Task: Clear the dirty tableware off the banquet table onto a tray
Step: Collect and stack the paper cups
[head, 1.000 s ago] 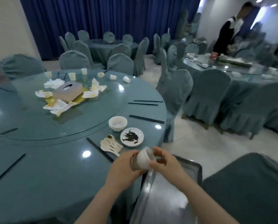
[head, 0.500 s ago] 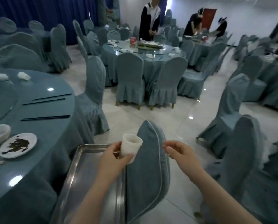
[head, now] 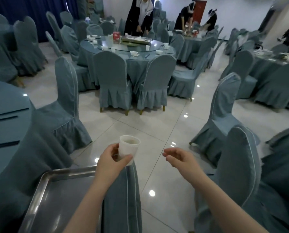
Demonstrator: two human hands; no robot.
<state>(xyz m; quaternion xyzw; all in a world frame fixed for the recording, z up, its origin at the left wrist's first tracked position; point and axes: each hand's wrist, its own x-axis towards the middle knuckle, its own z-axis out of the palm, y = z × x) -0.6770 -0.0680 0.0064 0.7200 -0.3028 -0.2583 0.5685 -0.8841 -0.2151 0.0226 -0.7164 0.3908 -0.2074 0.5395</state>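
My left hand (head: 112,163) grips a small white cup (head: 128,149), held upright above the top of a chair back, just past the far right corner of the steel tray (head: 44,187). The cup looks empty, with a faint stain inside. My right hand (head: 180,158) hovers to the right of the cup with its fingers loosely apart, holding nothing. The tray sits low at the bottom left and nothing shows on its visible part. The banquet table (head: 6,125) is at the left edge, with dark chopsticks (head: 3,118) lying on it.
A covered chair back (head: 122,199) stands right under my left hand beside the tray. More covered chairs stand at right (head: 224,111) and left (head: 66,98). Another round table (head: 128,52) with dishes is ahead, with people working at tables behind it. Tiled floor lies between.
The view has swung right, away from the banquet table. Both hands held the cup at first; my right hand has let go and moved right, and my left hand now holds it alone.
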